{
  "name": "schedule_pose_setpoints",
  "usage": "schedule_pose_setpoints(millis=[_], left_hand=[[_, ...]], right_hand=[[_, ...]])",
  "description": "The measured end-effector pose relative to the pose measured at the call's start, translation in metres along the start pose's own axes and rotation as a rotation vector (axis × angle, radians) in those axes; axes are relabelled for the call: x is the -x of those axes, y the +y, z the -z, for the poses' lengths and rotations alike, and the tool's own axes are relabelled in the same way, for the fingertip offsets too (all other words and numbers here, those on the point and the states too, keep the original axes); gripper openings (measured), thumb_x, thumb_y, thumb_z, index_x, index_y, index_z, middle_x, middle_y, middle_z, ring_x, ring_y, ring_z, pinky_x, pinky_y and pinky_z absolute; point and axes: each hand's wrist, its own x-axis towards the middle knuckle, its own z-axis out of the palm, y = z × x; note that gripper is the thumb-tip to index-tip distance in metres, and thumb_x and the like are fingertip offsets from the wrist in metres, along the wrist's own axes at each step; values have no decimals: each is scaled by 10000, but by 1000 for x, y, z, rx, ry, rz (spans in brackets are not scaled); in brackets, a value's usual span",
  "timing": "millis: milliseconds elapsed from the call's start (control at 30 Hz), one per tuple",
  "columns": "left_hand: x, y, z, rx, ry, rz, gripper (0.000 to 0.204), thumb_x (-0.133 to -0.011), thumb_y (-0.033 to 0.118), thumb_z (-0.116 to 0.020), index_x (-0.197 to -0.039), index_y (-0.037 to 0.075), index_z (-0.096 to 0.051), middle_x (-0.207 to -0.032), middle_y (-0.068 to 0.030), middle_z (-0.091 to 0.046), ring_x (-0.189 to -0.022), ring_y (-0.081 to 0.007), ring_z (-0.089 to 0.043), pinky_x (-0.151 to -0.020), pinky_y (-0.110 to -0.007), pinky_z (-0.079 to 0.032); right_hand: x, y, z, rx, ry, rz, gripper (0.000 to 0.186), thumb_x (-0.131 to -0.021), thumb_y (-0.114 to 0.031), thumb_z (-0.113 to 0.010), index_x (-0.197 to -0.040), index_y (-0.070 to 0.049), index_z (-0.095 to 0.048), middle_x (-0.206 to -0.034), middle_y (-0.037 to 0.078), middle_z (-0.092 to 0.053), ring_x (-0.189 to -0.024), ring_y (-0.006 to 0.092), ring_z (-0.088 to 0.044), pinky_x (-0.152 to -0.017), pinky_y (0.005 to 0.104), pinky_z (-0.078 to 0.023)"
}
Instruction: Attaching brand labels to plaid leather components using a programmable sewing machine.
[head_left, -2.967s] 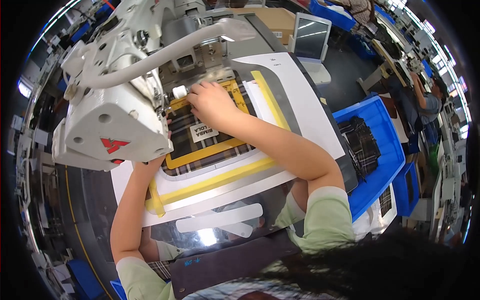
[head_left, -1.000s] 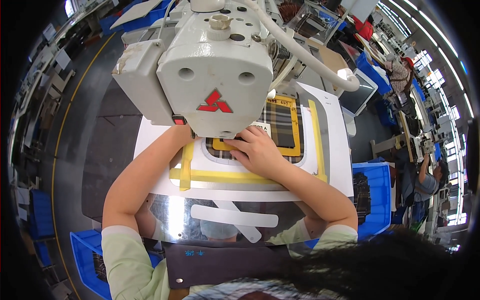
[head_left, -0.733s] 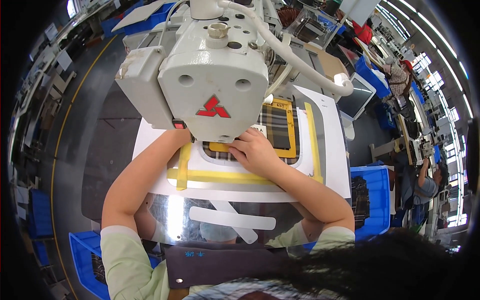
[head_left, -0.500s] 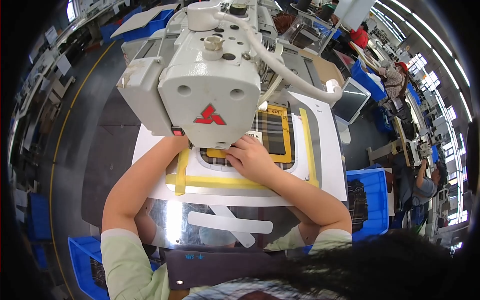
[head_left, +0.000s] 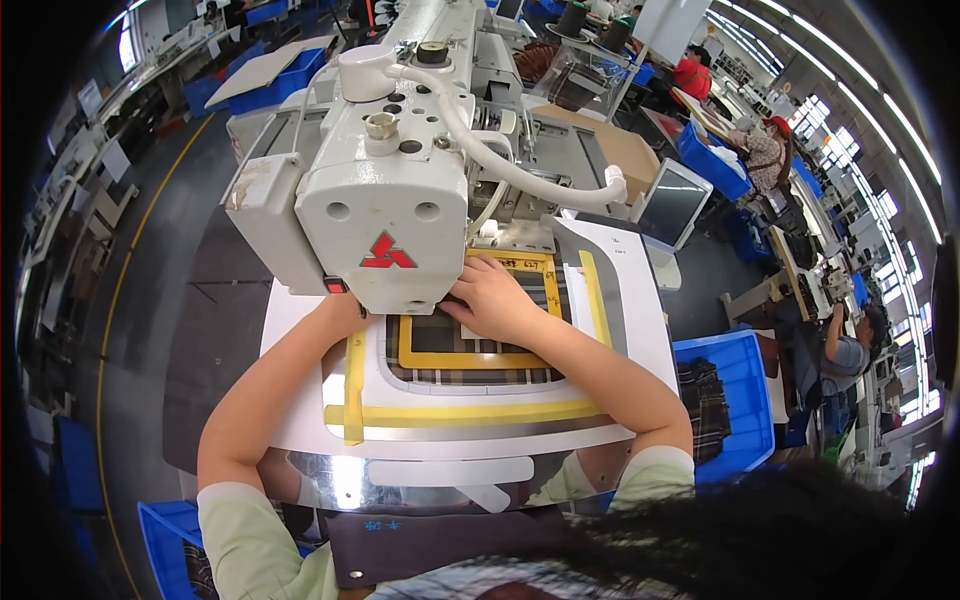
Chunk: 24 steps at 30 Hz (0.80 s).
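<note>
A plaid fabric panel lies on a white template sheet under the white sewing machine head. On the fabric rests a yellow rectangular frame. My right hand lies over the frame and fabric, just right of the machine head, with its fingers stretched out. Behind the lower left of the head, my left hand is mostly hidden; its fingers do not show. The needle area is hidden by the head too.
Yellow tape strips edge the template. Nearer me is a shiny metal plate with white strips. A blue bin of plaid pieces stands at right, another blue bin at lower left. A screen stands beyond; people work farther right.
The template, fabric and yellow frame have slid toward me under the machine head. My right hand now sits farther along the frame, nearer its far side. The whole view has shifted slightly.
</note>
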Motion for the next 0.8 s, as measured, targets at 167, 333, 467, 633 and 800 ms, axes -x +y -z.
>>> schedule_pose_setpoints(millis=[167,333,467,633,800], left_hand=[[-2,11,13,192,-25,290,312,-798,115,-607,-1102,50,-588,-1101,-146,-608,-1041,-325,-563,-875,-384,-455],[-16,26,21,128,-69,372,286,-802,103,-597,-1078,31,-586,-1111,-192,-579,-1026,-354,-547,-854,-398,-454],[-16,20,13,-83,73,145,255,-806,87,-586,-1039,-15,-582,-1060,-190,-573,-992,-370,-531,-864,-413,-437],[-21,20,9,-144,52,172,234,-816,101,-572,-1000,-44,-573,-1056,-206,-528,-1012,-371,-491,-887,-428,-408],[-26,26,13,-113,27,206,255,-823,142,-569,-997,-45,-557,-1068,-225,-498,-1037,-376,-466,-903,-439,-386]], right_hand=[[-6,2,-2,-20,41,63,249,-792,-237,-644,-966,-59,-651,-973,77,-595,-980,282,-516,-950,413,-374],[-6,4,-8,-36,60,53,289,-792,-239,-649,-1021,-63,-643,-1034,74,-593,-1007,271,-516,-947,408,-378],[-6,5,-13,-58,57,24,312,-792,-234,-651,-1056,-68,-639,-1097,67,-591,-1034,261,-511,-944,396,-385],[-5,10,-14,-65,44,22,314,-793,-231,-650,-1065,-73,-639,-1132,55,-587,-1044,255,-509,-940,391,-387],[-3,12,-20,-66,65,25,320,-788,-235,-657,-1064,-76,-629,-1135,47,-585,-1042,255,-512,-932,386,-387]])
